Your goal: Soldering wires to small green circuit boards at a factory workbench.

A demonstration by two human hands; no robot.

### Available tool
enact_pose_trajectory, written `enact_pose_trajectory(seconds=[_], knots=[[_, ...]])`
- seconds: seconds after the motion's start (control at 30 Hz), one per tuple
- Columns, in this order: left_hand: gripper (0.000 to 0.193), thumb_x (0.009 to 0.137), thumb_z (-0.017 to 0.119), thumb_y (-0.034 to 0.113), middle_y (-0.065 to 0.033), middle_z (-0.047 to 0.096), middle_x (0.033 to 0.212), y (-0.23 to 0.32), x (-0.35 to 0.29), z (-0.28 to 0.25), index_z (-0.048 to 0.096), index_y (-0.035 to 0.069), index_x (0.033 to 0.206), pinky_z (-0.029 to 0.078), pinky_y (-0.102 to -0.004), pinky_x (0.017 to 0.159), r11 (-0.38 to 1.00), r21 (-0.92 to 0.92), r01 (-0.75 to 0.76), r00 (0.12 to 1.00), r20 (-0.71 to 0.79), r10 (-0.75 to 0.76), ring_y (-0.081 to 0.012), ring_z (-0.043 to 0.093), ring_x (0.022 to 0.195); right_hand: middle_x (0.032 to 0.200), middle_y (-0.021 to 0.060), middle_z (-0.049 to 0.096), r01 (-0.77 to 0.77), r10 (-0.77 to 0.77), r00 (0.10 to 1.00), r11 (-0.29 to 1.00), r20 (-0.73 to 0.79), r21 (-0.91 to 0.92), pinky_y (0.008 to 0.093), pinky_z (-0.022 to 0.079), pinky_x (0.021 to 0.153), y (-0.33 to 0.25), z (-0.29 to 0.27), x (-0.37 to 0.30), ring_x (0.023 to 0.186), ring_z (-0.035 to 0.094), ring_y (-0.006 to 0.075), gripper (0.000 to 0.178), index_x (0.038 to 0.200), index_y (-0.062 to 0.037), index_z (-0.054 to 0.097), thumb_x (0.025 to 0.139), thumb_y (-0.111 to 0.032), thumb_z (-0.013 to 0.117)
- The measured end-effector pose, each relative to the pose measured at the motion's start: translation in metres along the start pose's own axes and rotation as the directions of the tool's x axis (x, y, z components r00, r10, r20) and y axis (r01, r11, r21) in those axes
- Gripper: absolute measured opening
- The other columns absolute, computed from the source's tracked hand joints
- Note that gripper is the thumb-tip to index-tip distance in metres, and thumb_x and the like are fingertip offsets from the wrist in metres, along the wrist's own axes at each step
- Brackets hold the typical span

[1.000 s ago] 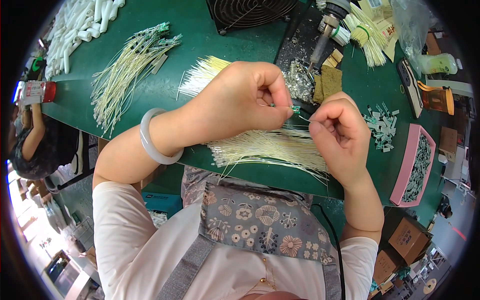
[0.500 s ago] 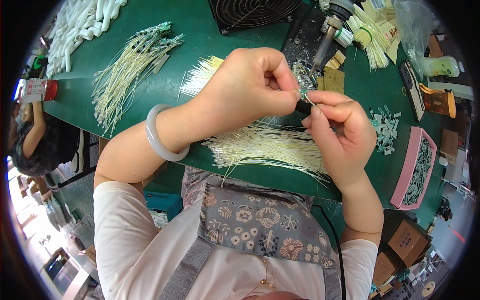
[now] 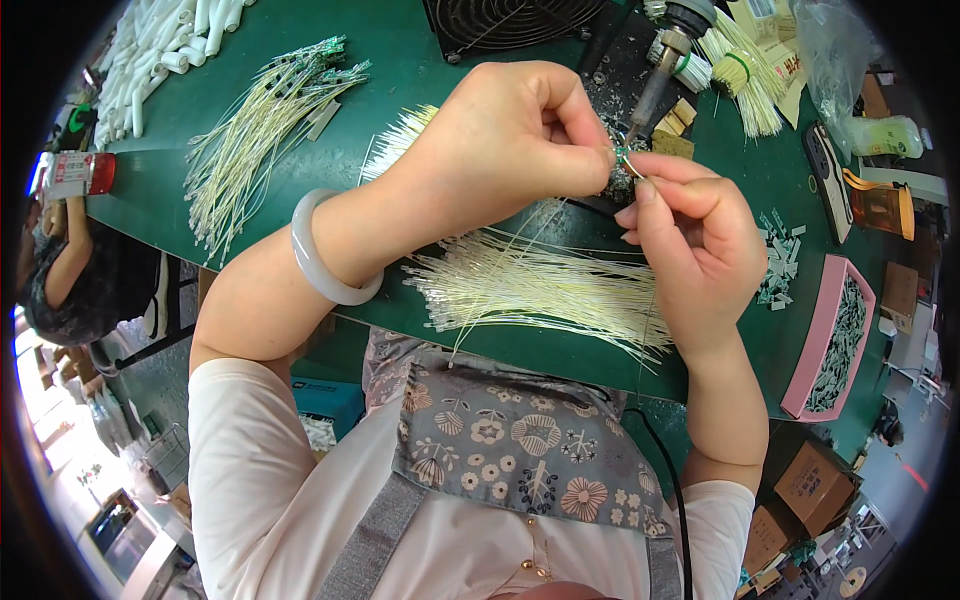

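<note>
My left hand (image 3: 530, 130) pinches a tiny green circuit board (image 3: 620, 155) between thumb and forefinger. Meeting it from the other side, my right hand (image 3: 700, 235) grips a thin pale wire (image 3: 632, 170) close to its end. Board and wire come together just below the tip of a soldering iron (image 3: 656, 88) held in a stand; whether the tip touches them I cannot tell. Under my wrists lies a wide spread of white and yellowish wires (image 3: 540, 290). Another batch of white wires (image 3: 395, 145) is partly covered by my left forearm.
Wires with green boards (image 3: 265, 140) lie at left, white tubes (image 3: 165, 60) at the far left. A black fan (image 3: 510, 25) stands at the back. To the right are loose small boards (image 3: 778, 262), a pink tray (image 3: 800, 385) of dark pieces, and a phone (image 3: 830, 180).
Both hands have moved slightly away from me and to the right, bringing the circuit board and wire up to the soldering iron's tip. Both pinches stay closed.
</note>
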State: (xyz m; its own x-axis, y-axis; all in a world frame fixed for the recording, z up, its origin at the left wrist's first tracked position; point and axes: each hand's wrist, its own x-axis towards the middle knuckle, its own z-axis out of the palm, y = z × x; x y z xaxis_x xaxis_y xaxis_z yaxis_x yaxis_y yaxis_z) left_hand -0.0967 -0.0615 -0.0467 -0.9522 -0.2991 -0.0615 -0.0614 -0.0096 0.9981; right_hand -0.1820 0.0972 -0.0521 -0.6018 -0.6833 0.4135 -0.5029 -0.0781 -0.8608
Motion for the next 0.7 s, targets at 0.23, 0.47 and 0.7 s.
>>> enact_pose_trajectory(seconds=[0.23,0.47,0.7], knots=[[0.012,0.071,0.065,0.000,-0.0080,0.058,0.082,0.0023,0.0035,-0.0027,0.053,-0.001,0.071,0.045,-0.0188,0.065,0.999,0.034,-0.002,1.000,-0.009,0.002,-0.0077,0.054,0.072,0.087,0.0130,0.064,0.018,-0.018,0.999,1.000,-0.029,-0.002,0.0187,0.050,0.054,0.0017,0.0016,0.0032,0.062,0.059,0.0080,0.006,0.077,0.0034,0.057,0.076,0.005,0.063],[0.011,0.070,0.065,0.000,-0.0077,0.058,0.083,0.0057,0.0031,-0.0031,0.053,0.000,0.070,0.045,-0.0185,0.063,0.998,0.054,-0.026,1.000,-0.009,0.027,-0.0072,0.053,0.070,0.088,0.0130,0.064,0.033,-0.032,0.999,0.999,-0.041,0.019,0.0187,0.050,0.055,0.0005,0.0024,0.0038,0.062,0.059,0.0080,0.006,0.078,0.0038,0.057,0.076,0.005,0.063],[0.012,0.070,0.065,0.000,-0.0072,0.058,0.082,0.0076,0.0027,-0.0036,0.053,0.000,0.070,0.045,-0.0185,0.063,0.997,0.073,-0.022,1.000,-0.016,0.023,-0.0071,0.053,0.070,0.088,0.0128,0.064,0.028,-0.027,0.999,0.999,-0.039,0.019,0.0185,0.050,0.055,-0.0002,0.0029,0.0050,0.062,0.059,0.0078,0.005,0.079,0.0042,0.058,0.076,0.005,0.062]])
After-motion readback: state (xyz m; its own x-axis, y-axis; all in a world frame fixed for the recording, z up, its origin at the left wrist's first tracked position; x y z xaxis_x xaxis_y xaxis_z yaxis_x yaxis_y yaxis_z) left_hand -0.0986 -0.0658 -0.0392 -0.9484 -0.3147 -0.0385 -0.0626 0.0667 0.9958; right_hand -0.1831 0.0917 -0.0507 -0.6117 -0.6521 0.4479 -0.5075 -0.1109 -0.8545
